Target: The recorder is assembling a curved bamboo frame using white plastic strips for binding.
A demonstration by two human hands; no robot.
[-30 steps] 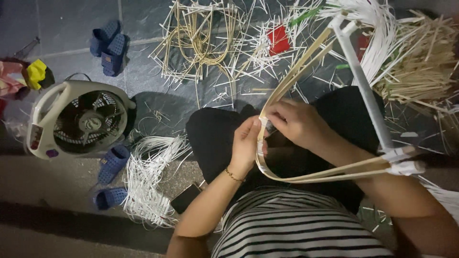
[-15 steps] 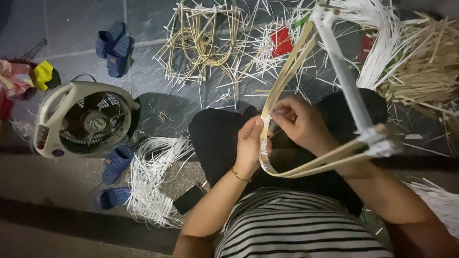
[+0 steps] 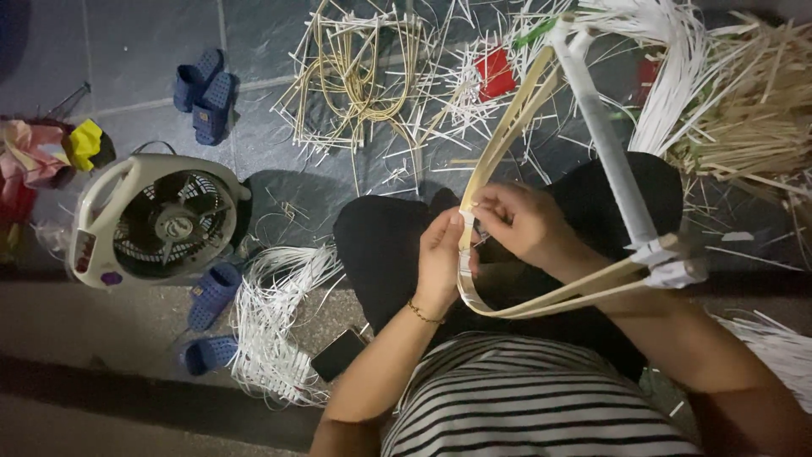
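white fan [image 3: 161,222], blue slippers [image 3: 203,93], phone [image 3: 338,355]

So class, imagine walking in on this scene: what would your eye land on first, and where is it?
First, the two hands at centre: the left hand and right hand pinch a bent cane frame that loops over the lap. Next, the white fan lying on the floor at left, with blue sandals above it. Then the scattered white strips by the left arm and across the top.
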